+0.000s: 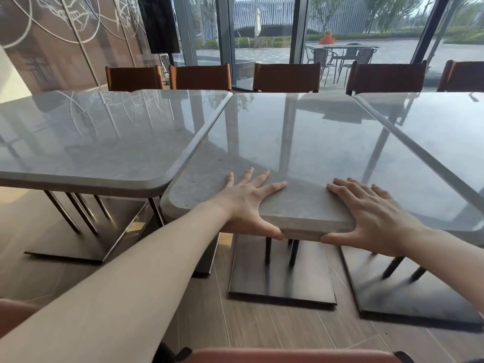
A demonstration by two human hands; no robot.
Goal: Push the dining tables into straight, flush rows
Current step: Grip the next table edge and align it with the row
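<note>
Three grey marble-topped dining tables stand side by side. The middle table (296,142) juts nearer to me than the left table (99,132), and its near edge sits lower in the view. The right table (440,132) lies against its right side. My left hand (248,203) holds the middle table's near edge, fingers spread flat on top and thumb under the rim. My right hand (372,218) holds the same edge further right, fingers on top, thumb under the rim.
Brown chairs (286,77) line the far side of the tables in front of tall windows. Each table has thin dark legs on a flat dark base plate (282,279) on the wood floor. A chair back (288,356) sits right below me.
</note>
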